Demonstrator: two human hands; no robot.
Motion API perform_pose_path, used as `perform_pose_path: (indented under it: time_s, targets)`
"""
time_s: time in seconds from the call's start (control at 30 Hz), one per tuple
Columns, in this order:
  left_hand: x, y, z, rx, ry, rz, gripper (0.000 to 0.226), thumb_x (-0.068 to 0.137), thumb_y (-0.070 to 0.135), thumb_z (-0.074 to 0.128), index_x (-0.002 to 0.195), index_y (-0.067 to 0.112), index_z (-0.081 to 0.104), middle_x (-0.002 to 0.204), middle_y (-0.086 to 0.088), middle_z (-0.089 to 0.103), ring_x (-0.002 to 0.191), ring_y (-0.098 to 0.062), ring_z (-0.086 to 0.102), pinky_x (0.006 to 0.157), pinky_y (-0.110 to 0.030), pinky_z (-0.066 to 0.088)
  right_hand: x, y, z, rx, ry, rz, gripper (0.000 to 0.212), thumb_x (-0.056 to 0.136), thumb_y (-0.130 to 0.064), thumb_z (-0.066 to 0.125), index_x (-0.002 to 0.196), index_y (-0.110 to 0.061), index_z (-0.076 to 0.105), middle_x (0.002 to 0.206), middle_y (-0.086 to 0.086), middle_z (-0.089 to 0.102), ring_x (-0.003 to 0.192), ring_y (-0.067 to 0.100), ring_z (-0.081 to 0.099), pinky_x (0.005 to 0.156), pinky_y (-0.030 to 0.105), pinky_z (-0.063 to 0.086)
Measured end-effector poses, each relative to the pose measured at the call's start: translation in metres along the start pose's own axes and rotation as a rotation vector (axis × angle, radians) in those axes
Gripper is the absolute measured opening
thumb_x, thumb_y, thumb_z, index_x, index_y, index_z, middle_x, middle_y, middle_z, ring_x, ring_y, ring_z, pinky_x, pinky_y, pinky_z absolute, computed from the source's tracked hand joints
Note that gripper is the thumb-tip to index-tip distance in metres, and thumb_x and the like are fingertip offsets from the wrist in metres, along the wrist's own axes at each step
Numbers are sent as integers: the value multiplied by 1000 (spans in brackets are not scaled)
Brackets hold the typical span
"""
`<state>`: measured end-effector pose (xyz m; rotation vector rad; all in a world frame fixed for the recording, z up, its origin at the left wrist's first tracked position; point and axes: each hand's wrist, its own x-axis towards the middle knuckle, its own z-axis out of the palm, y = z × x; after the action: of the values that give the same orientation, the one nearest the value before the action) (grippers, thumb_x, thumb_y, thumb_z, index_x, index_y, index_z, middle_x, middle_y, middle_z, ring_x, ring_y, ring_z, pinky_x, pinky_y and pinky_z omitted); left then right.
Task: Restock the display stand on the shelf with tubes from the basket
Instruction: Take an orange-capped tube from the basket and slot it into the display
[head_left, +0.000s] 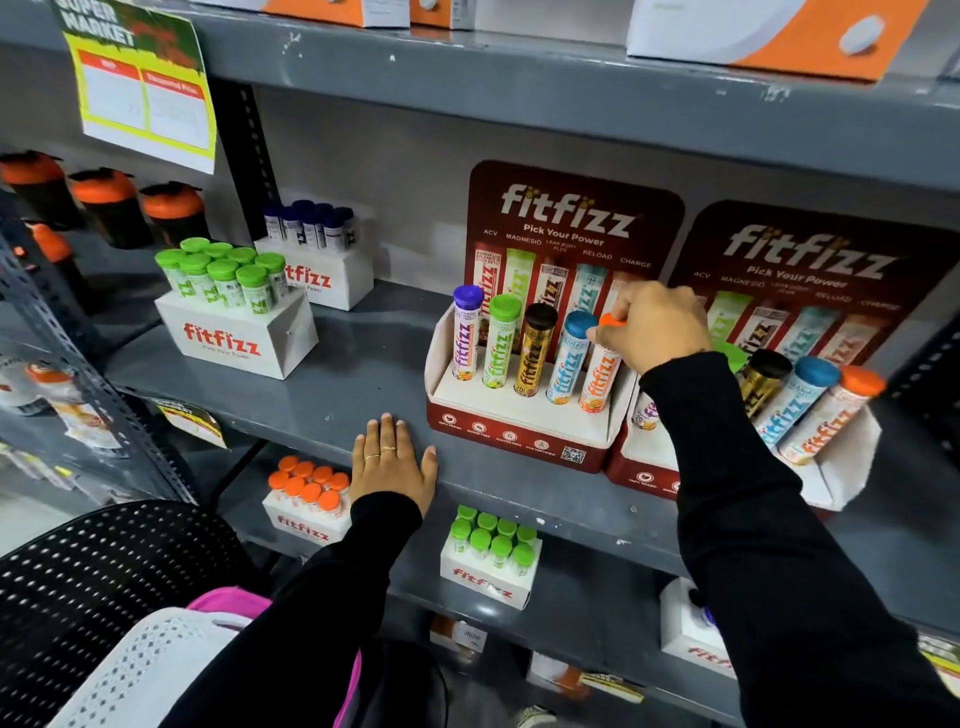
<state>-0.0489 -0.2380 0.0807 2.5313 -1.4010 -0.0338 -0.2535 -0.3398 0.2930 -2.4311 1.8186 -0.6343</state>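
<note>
A dark red fitfizz display stand (519, 434) sits on the grey shelf (332, 395). It holds a row of upright tubes: purple cap (466, 338), green cap (502, 347), black cap (535, 356), blue cap (569, 364) and orange cap (601, 371). My right hand (655, 327) grips the orange-capped tube at its cap; the tube stands in the rightmost slot. My left hand (392, 462) lies flat on the shelf's front edge, fingers apart, holding nothing. A black perforated basket (104, 571) is at the lower left; its contents are not visible.
A second fitfizz stand (841, 467) with tubes stands right of the first, partly behind my right arm. White fitfizz boxes of green-capped (234, 332) and dark-capped tubes (317, 270) sit at the left. More boxes fill the shelf below. Orange-lidded shakers (109, 202) stand far left.
</note>
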Motion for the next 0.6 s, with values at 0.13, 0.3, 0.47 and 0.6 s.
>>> perform_pose_path:
  time_s: [0.13,0.3,0.47,0.6]
  targets:
    - [0,0,0,-12,-17,-1,64,95,47,19,144,7,14,156,-12,11,144,-26,6,119,-39,2,0,5,7,-93,-31,34,29,88,-31,62,103,-7,67,105,20,67,100,38,59,88,43,54]
    - [0,-1,3,-32,-12,3,63,95,46,21,144,6,14,156,-12,11,144,-27,5,119,-40,1,0,8,12,-149,30,29,29,90,-26,52,106,-8,69,118,18,60,116,38,48,100,44,39]
    - [-2,1,-5,-50,-32,8,62,95,44,23,144,6,15,156,-13,12,144,-27,7,119,-40,3,-16,0,15,-127,130,-28,30,91,-22,51,111,-6,66,121,17,59,114,38,50,95,43,44]
    - [-11,11,-19,-84,38,85,59,95,38,30,143,6,19,155,-13,16,144,-28,10,118,-42,6,-50,-14,17,-98,118,-261,31,93,-19,45,108,-6,68,114,13,66,105,30,54,96,39,38]
